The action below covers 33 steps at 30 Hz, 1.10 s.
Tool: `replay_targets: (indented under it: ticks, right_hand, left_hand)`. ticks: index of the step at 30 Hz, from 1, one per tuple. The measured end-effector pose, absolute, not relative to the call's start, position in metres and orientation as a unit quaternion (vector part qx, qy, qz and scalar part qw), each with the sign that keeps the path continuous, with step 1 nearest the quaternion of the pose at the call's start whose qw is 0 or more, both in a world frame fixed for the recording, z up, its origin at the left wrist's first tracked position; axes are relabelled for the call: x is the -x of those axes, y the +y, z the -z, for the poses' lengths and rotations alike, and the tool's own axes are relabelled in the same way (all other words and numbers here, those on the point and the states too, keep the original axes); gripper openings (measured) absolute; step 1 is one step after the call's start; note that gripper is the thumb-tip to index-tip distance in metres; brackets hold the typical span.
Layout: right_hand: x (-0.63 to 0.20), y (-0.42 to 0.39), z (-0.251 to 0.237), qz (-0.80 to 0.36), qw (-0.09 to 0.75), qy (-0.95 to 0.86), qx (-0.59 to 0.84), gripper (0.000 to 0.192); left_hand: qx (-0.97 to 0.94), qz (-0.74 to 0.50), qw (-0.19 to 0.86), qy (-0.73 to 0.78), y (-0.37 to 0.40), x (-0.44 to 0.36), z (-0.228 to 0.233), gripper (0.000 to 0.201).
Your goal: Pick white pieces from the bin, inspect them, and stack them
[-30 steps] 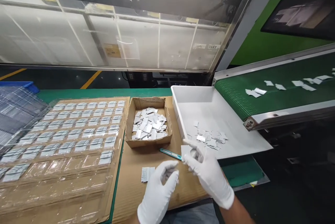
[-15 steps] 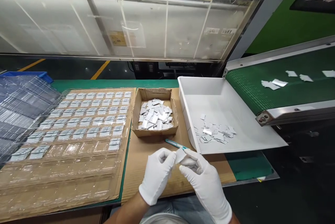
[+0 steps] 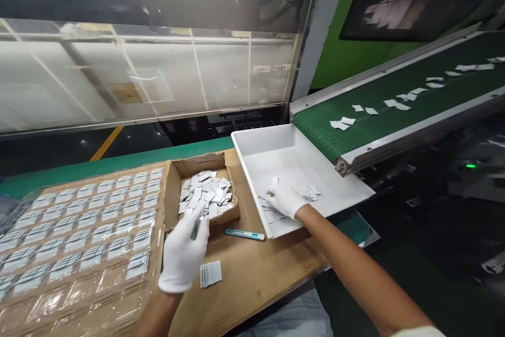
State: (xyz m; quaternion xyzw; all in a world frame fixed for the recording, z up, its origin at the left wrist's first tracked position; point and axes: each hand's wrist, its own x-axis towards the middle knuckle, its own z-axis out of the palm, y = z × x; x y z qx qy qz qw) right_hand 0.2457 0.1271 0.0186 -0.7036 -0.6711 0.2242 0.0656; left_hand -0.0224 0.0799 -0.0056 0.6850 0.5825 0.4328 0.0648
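Two white-gloved hands are seen over a bench covered with brown cardboard sheeting. The right hand (image 3: 284,200) is stretched into the white plastic tray (image 3: 335,197) at the bench's far right edge, palm down on a loose heap of small white tabs (image 3: 305,191); its fingers are curled onto the pieces, but whether any is actually pinched cannot be told. The left hand (image 3: 184,254) is held above the near middle of the bench, just in front of the small cardboard box (image 3: 172,205), with something thin and grey gripped between its fingertips — what it is cannot be made out. A neat stack of white tabs (image 3: 211,273) lies on the cardboard just beside that hand, toward the near edge.

The box is filled with more loose white tabs and is set between the tray and a clear blister tray (image 3: 79,226) that takes up the bench's left side; most of its pockets are loaded with grey-striped pieces, while the nearest rows are seen bare. A teal-handled knife (image 3: 244,234) lies flat between the box's front wall and the tray's near corner, apart from both hands. The tray's left wall stands between the right hand and the knife. A green conveyor belt (image 3: 394,116) slopes down to the tray's far right rim, with white tabs scattered along it.
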Motion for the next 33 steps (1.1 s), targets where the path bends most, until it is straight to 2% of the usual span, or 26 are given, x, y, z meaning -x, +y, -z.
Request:
replay_targets:
  ticks: [3, 6, 12, 15, 18, 21, 24, 26, 33]
  right_hand:
    - [-0.238, 0.142, -0.014, -0.247, -0.011, -0.671, 0.699, 0.028]
    - [-0.236, 0.147, -0.01, -0.259, -0.053, -0.672, 0.692, 0.029]
    - [-0.243, 0.15, -0.01, -0.274, -0.045, -0.669, 0.689, 0.027]
    - [-0.247, 0.145, -0.019, -0.266, 0.009, -0.662, 0.701, 0.024]
    - [-0.245, 0.124, -0.035, -0.24, 0.104, -0.659, 0.706, 0.019]
    - [-0.23, 0.087, -0.048, -0.237, 0.197, -0.659, 0.686, 0.027]
    - [-0.205, 0.046, -0.048, -0.365, 0.342, -0.608, 0.616, 0.031]
    - [-0.189, 0.025, -0.041, -0.418, 0.405, -0.559, 0.591, 0.035]
    - [-0.157, -0.006, -0.009, -0.46, 0.407, -0.543, 0.573, 0.035]
  left_hand:
    - [-0.675, -0.458, 0.163, 0.555, 0.041, 0.013, 0.034, 0.035]
    - [-0.643, -0.448, 0.259, 0.564, 0.006, 0.008, 0.062, 0.031]
    - [-0.62, -0.413, 0.371, 0.555, -0.021, 0.004, 0.088, 0.027]
    - [-0.601, -0.418, 0.404, 0.548, -0.019, -0.002, 0.083, 0.026]
    - [-0.584, -0.427, 0.427, 0.542, -0.015, -0.013, 0.07, 0.027]
    - [-0.56, -0.43, 0.446, 0.549, -0.014, -0.023, 0.051, 0.027]
    - [-0.517, -0.436, 0.499, 0.542, -0.012, -0.033, 0.031, 0.029]
    - [-0.475, -0.448, 0.537, 0.534, -0.009, -0.038, 0.019, 0.031]
    - [-0.375, -0.479, 0.588, 0.532, -0.003, -0.036, 0.012, 0.035]
